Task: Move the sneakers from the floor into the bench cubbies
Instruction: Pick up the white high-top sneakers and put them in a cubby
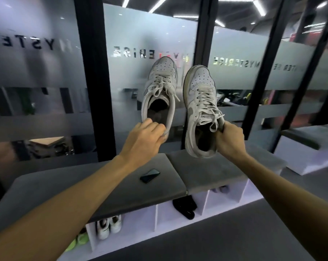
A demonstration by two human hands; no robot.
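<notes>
Ranging left to right: left hand (148, 135) pinching the heel rim of the left sneaker (160, 91), right hand (230, 140) gripping the collar of the right sneaker (201, 110), both shoes aloft, toes pointing away, above the desk (206, 170), whose open cubbies (168, 213) lie below and nearer the person.

Phone (150, 175): I saw it on the bench (46, 187) top.
Sneakers: left one (160, 95) at nine o'clock of right one (201, 112), above bench.

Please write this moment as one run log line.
left hand: holds left sneaker | right hand: holds right sneaker | both raised above bench
</notes>
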